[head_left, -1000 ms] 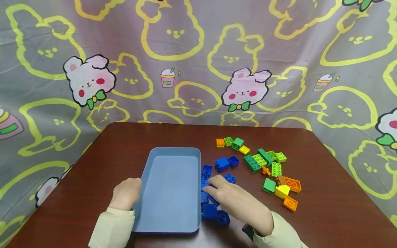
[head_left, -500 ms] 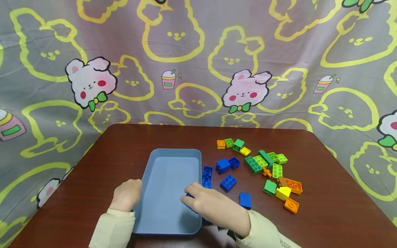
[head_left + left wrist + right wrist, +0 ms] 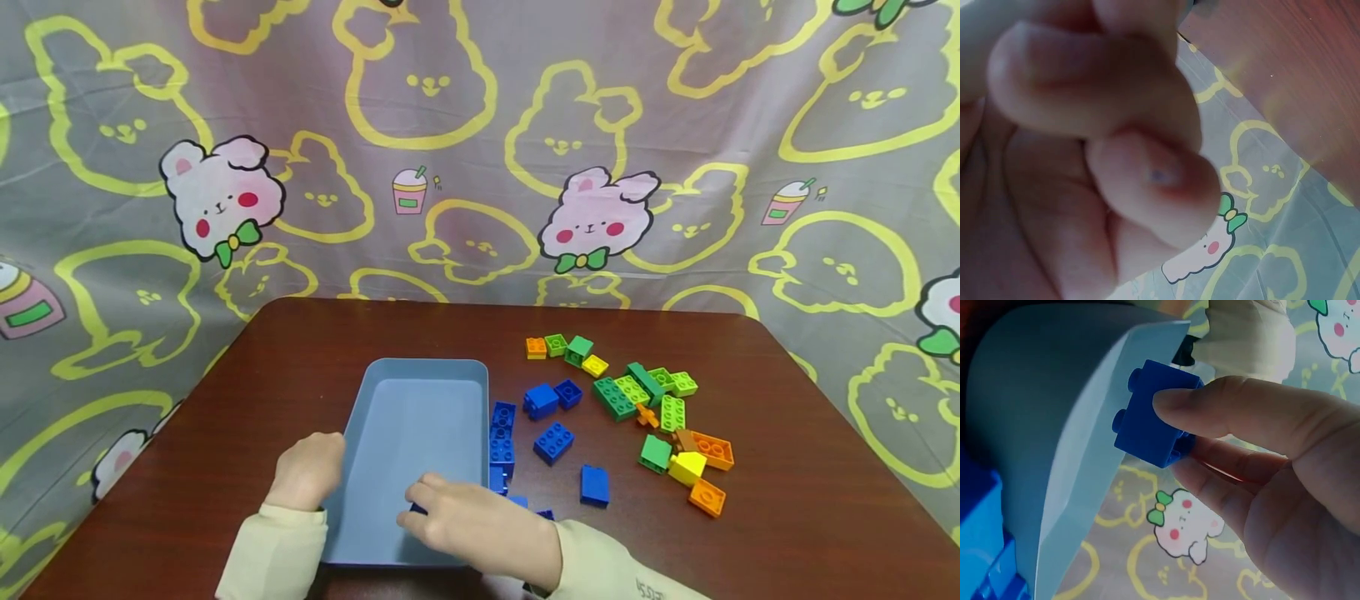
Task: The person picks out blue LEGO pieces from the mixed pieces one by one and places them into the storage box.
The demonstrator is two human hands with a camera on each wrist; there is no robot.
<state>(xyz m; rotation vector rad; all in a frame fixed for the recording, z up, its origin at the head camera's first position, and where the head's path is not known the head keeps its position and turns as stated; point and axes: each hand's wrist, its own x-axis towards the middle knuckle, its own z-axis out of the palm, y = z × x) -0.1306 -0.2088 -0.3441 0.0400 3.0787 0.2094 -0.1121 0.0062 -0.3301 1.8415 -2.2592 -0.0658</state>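
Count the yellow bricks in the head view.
2: the far yellow brick beside a green brick, and the near yellow brick behind the nearest orange brick. Any behind the right hand would be hidden.

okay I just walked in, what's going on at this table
A person is handling toy blocks with bare hands. The right hand pinches a blue block over the blue-gray tray. The left hand is at the tray's left edge, but whether it grips the rim is unclear. More blue blocks lie on the table to the tray's right, with green, yellow and orange blocks mostly farther right.
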